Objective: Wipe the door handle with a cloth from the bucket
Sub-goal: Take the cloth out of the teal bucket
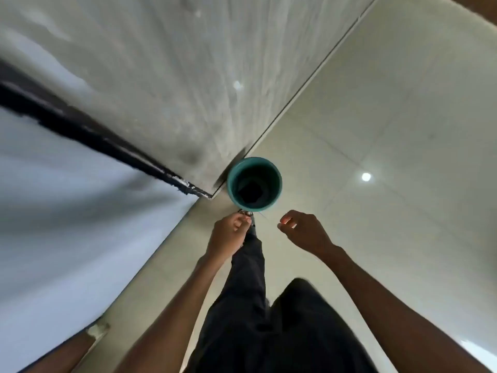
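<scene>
Two hands are being held out over the floor, both bare and both empty. The left hand (228, 234) is being kept loosely curled, fingers bent in toward the palm, with nothing gripped in it; it is being shown just in front of the toe of a foot, and whether it is touching the shoe cannot be told. The right hand (304, 230) is likewise being held half closed and relaxed, thumb and fingertips drawn near each other, with nothing held and nothing touched. Just beyond the two hands, one teal bucket (274, 173) is being seen from above, standing upright on the pale tiled floor (390, 130), near the left hand and a little farther from the right. Inside it, one dark cloth (249, 192) is lying at the bottom, its shape blurred in shadow. The bucket is standing just beside the foot of a grey wall (174, 76), at the corner where a black strip (80, 125) is running down between that wall and a pale blue-white panel (67, 211) on the left. Two dark trouser legs (250, 278) are being shown below the hands, the left leg set forward toward the bucket. No door handle is being shown in this view.
</scene>
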